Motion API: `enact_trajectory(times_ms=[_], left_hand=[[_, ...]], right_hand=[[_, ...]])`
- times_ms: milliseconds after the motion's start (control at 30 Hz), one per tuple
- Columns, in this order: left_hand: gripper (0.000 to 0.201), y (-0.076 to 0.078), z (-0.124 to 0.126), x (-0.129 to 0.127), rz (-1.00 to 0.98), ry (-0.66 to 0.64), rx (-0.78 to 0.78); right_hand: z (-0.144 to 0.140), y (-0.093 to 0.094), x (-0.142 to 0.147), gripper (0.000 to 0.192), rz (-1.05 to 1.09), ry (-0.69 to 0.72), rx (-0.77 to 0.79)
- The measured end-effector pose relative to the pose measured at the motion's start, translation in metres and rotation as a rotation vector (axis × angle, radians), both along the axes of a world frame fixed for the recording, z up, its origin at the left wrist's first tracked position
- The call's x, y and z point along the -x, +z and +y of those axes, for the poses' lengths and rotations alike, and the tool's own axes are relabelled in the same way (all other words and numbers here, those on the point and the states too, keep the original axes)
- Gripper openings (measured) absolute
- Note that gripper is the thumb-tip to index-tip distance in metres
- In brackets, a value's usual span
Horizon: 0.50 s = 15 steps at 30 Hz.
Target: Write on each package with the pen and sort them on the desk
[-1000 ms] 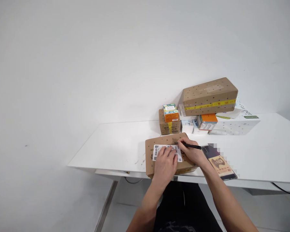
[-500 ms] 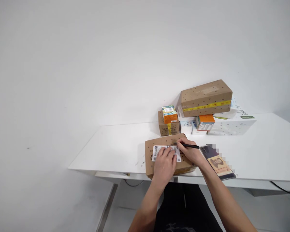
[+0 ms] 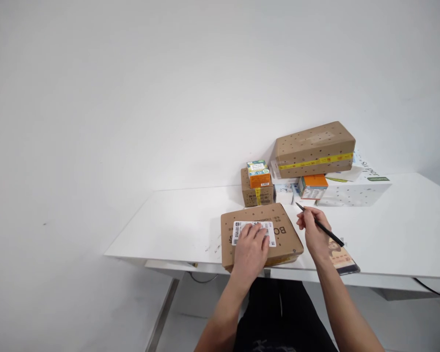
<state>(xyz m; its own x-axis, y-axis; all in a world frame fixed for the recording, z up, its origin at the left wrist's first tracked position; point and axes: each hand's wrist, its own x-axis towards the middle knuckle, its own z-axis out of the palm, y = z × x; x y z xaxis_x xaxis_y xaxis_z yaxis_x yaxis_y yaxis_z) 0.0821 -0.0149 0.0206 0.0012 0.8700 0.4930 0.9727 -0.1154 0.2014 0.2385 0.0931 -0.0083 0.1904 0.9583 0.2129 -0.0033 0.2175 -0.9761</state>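
A flat brown cardboard parcel with a white shipping label lies at the near edge of the white table. My left hand rests flat on the label, pressing the parcel down. To the right of the parcel, my right hand grips a black pen, lifted off the box with its tip pointing up and left. A phone lies under my right wrist, partly hidden.
At the back of the table stands a pile of boxes: a large brown parcel with yellow tape on a white box, a small brown box with an orange carton on top, and another orange carton. A cable hangs at the right.
My right hand has lifted the pen off the label and drawn back to the right of the parcel. The left hand stays on the label.
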Motion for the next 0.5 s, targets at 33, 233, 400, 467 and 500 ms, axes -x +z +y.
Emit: enact_trajectory(times_ms=[33,233,400,467,500], left_hand=[[0.02,0.0,0.0,0.0,-0.001,0.0,0.001],[0.02,-0.001,0.001,0.0,0.002,0.006,-0.002],[0.021,-0.002,0.001,0.002,0.01,-0.003,-0.009],[0.021,-0.002,0.001,0.002,0.008,-0.002,-0.014],[0.021,-0.002,0.001,0.002,0.008,-0.004,-0.013]], right_hand=[[0.002,-0.011,-0.006,0.023,-0.083,-0.007,-0.007],[0.007,-0.07,-0.027,0.038,-0.898,0.359,-0.234],[0.009,-0.085,-0.024,0.057,-1.261,0.346,-0.347],[0.009,-0.087,-0.027,0.062,-1.289,0.314,-0.368],[0.008,-0.088,-0.029,0.061,-1.282,0.29,-0.369]])
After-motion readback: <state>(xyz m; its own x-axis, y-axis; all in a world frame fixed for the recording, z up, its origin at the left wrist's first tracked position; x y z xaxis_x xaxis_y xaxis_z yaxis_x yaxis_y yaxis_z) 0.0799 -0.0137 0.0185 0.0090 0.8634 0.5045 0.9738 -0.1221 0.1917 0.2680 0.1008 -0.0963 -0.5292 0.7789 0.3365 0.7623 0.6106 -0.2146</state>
